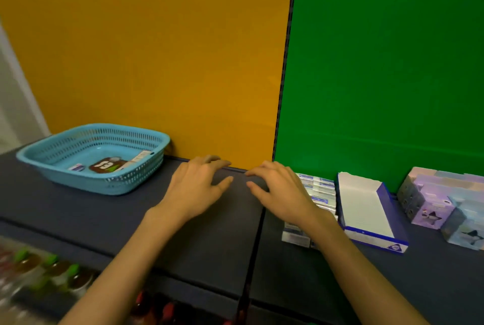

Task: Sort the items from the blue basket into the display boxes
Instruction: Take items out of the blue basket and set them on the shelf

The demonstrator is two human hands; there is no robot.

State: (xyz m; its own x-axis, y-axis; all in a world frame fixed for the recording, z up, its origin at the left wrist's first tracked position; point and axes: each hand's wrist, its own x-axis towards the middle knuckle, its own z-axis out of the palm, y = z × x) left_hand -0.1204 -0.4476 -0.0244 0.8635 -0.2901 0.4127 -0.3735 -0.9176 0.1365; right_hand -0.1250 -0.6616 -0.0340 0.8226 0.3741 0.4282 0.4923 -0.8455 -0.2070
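2 empty, loosely spread hands, left [195, 185] and right [281, 188], above dark shelf [209, 233].

Even, bright light w/ no glare; hands casting only faint shadows. Blur is smearing bottles [49, 269] below-left of the basket [94, 157]; wide-angle lens bending edges around it.

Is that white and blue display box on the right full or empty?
Empty: the display box shows only its bare white inside, with no items in it.
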